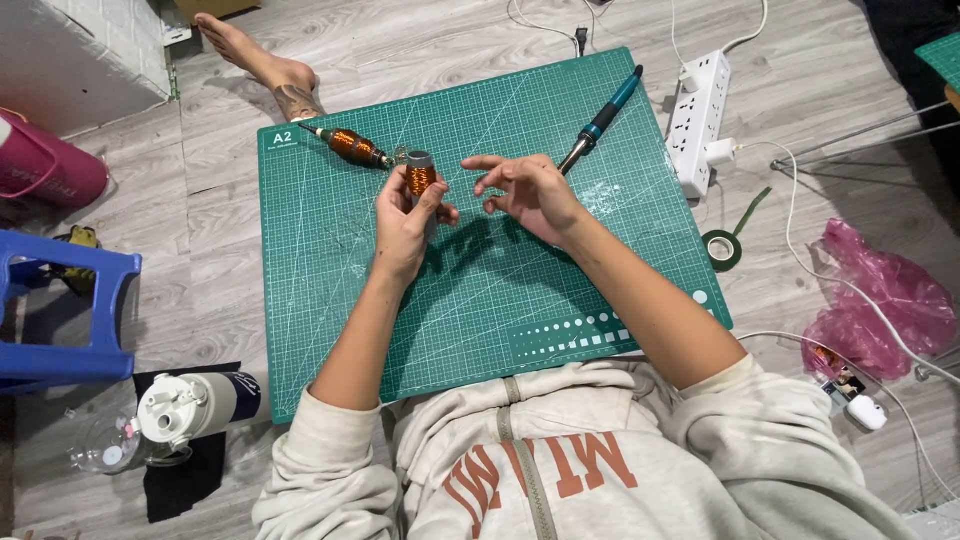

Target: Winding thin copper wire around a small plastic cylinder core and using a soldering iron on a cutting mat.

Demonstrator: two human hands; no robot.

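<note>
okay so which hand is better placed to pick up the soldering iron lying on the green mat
Right, most likely. The right hand is open and free, just beside the soldering iron, while the left hand holds the copper coil.

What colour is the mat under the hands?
Green, with a pale grid pattern: the cutting mat, seen in the head view.

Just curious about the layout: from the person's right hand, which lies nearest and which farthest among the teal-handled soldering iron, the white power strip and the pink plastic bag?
1. Teal-handled soldering iron, just beyond the right hand.
2. White power strip, off the mat's right edge.
3. Pink plastic bag, far right on the floor.
</note>
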